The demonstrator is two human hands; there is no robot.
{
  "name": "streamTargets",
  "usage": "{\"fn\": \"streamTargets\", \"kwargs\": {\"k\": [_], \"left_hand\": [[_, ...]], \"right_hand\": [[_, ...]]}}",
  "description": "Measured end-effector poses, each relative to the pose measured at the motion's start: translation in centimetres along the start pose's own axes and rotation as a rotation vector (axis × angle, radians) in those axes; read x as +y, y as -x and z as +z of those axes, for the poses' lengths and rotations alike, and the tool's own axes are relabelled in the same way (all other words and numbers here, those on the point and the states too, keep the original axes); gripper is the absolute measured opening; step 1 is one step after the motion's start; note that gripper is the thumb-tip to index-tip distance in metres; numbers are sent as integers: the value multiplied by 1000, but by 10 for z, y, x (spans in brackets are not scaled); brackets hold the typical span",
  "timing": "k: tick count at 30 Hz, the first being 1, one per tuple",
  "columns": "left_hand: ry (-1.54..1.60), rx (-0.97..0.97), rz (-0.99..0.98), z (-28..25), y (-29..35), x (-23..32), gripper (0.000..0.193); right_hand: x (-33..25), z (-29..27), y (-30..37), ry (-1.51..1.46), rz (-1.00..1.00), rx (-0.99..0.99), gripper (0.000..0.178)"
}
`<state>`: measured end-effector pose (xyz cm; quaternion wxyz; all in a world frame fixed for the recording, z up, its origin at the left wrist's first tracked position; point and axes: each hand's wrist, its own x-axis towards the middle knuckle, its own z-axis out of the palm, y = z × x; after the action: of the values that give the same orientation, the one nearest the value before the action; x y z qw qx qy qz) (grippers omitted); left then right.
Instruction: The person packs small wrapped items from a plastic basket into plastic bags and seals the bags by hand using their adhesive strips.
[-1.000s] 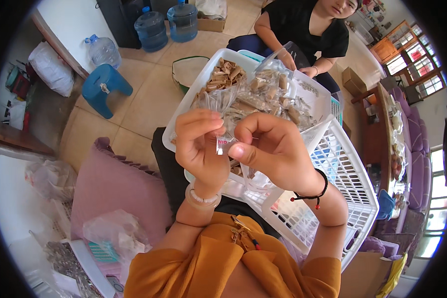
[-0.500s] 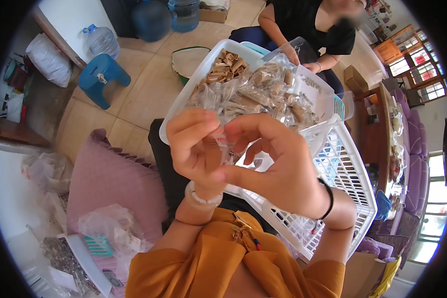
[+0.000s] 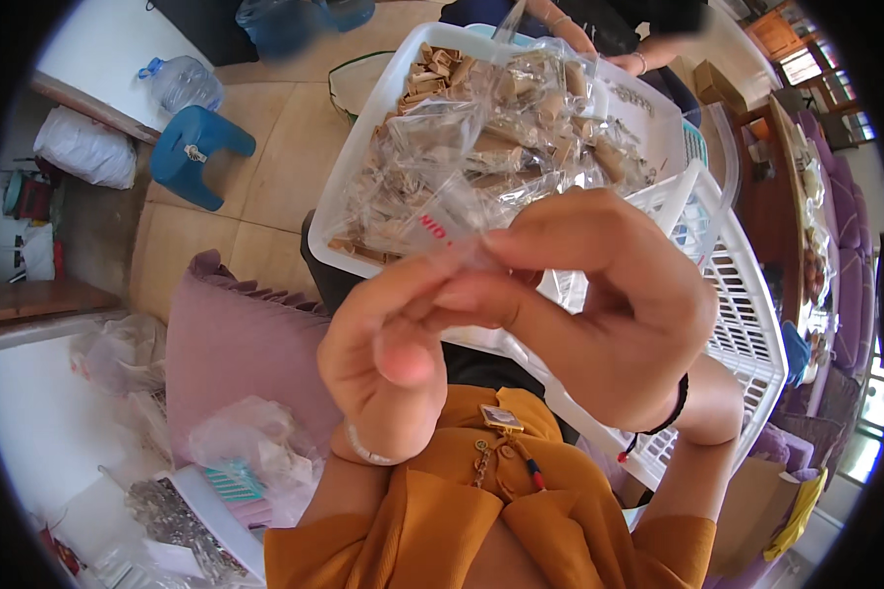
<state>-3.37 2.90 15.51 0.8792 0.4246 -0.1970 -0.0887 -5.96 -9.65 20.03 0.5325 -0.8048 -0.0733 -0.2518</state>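
Just above my lap, both hands meet at a small clear plastic bag (image 3: 440, 228) with red print on it. My right hand (image 3: 609, 280) pinches the bag's near edge between thumb and forefinger. My left hand (image 3: 388, 353) has its fingers curled against the same edge, with the thumb bent toward me. Whatever may be inside the bag is hidden by the fingers. Beyond the hands, a white plastic tub (image 3: 326, 211) holds folded brown card pieces (image 3: 437, 79) and many clear bags with brown pieces in them (image 3: 550, 108).
A white slatted basket (image 3: 756, 304) leans at my right. Across the tub are a co-worker's hands (image 3: 631, 61). To the left are a blue stool (image 3: 192, 162), a water bottle (image 3: 182, 86) and a pink cushion (image 3: 241, 363). Crumpled clear bags (image 3: 255, 442) lie near it.
My hands have come nearer and lower, and the left hand has turned with its thumb toward me. The bag's red print now shows beyond my fingers. The view has shifted.
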Motion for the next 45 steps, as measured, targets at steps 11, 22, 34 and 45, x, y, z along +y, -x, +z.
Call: {"fn": "streamTargets", "kwargs": {"k": [11, 22, 34, 45], "left_hand": [[10, 46, 47, -9, -2, -7, 12], [127, 26, -77, -11, 10, -10, 20], [161, 43, -34, -10, 14, -19, 15], [230, 114, -96, -7, 18, -21, 10]], "right_hand": [[8, -1, 7, 176, -266, -5, 36], [-3, -1, 7, 56, -37, -13, 29], [-11, -3, 2, 39, 78, -52, 23], [-7, -8, -1, -144, 286, -228, 14]]}}
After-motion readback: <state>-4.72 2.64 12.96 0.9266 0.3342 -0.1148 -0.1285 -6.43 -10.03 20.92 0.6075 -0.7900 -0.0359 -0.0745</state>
